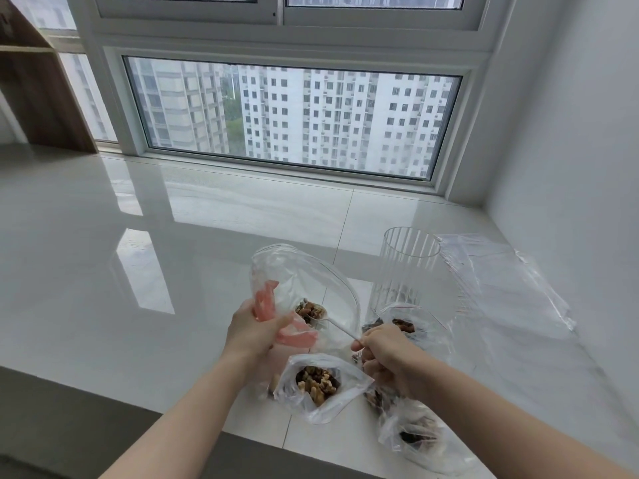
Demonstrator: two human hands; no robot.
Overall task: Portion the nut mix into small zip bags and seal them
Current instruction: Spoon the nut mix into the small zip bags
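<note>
The sill is glossy white stone or tile, mirror-smooth. Near bags are thin clear crinkled plastic. The ribbed cup right looks clear plastic. Far left shelf is matt wood.

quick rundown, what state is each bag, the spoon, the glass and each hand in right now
held zip bag: open, upright
spoon: loaded with nut mix, inside held bag
front bag: open, holds nut mix
right-edge bag: holds nuts, seal unclear
ribbed glass: upright
left hand: grips held bag
right hand: pinches spoon handle
</note>
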